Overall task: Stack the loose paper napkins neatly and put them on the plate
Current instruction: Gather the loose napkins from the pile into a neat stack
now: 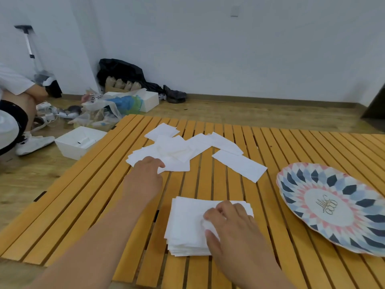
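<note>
Right hand (235, 228) rests on the stack (187, 224) by the surface's (83, 205) near edge, fingers curled, pinching its top sheets, which may crumple or skew them. Left hand (145, 174) touches the loose napkins (177, 147) toward the far edge; I cannot tell whether it grips one. A dragged napkin could snag a slat gap or scatter neighbours. The plate (333, 205) sits at the right edge.

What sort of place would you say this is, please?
Probably a bare indoor room used as a makeshift workspace: a low slatted table on a wood floor, bags and a white box heaped by the blank wall, a person crouching nearby.
</note>
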The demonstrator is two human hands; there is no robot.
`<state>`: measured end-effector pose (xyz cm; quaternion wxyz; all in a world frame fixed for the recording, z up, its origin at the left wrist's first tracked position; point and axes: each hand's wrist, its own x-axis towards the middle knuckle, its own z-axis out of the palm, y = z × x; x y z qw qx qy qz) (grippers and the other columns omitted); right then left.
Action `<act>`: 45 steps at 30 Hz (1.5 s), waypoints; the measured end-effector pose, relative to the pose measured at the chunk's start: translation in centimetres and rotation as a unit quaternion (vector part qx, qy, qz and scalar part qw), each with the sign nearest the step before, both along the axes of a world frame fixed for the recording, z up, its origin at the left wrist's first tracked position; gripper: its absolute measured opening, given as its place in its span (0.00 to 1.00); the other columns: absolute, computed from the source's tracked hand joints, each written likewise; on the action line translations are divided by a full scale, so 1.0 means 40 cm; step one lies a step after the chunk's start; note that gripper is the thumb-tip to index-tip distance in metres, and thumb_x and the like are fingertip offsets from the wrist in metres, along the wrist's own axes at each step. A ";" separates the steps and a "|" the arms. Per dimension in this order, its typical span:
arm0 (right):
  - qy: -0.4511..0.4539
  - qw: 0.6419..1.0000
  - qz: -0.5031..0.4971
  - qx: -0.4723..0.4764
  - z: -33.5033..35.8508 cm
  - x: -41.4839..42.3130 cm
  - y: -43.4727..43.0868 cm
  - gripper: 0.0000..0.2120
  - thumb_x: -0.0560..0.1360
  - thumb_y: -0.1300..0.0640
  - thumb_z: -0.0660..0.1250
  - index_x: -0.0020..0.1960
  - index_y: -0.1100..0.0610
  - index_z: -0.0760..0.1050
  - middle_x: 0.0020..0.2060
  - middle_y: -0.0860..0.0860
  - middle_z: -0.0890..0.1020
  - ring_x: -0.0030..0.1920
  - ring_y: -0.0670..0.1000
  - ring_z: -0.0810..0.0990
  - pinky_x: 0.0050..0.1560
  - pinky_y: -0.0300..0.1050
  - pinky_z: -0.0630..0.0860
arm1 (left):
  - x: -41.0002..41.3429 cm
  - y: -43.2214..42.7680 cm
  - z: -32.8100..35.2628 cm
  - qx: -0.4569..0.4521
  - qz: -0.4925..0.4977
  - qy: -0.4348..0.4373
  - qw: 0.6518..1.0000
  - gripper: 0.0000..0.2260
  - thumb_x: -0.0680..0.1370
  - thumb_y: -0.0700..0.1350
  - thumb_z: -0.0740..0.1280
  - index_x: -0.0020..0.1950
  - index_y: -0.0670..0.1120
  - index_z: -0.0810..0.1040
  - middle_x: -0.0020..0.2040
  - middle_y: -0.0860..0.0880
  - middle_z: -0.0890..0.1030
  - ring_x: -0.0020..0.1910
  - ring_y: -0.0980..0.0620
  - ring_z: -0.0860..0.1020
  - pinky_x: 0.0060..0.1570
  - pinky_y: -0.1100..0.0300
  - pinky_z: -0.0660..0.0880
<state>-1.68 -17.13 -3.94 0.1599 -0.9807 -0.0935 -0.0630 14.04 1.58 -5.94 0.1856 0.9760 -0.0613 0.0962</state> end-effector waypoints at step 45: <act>0.009 0.998 -0.012 0.065 -0.013 0.022 -0.032 0.13 0.79 0.45 0.55 0.63 0.44 0.67 0.59 0.38 0.67 0.61 0.41 0.62 0.61 0.36 0.64 | 0.115 0.001 -0.026 -0.031 -0.034 -0.030 0.998 0.07 0.78 0.49 0.65 0.49 0.51 0.82 0.49 0.56 0.82 0.49 0.53 0.79 0.45 0.57 0.77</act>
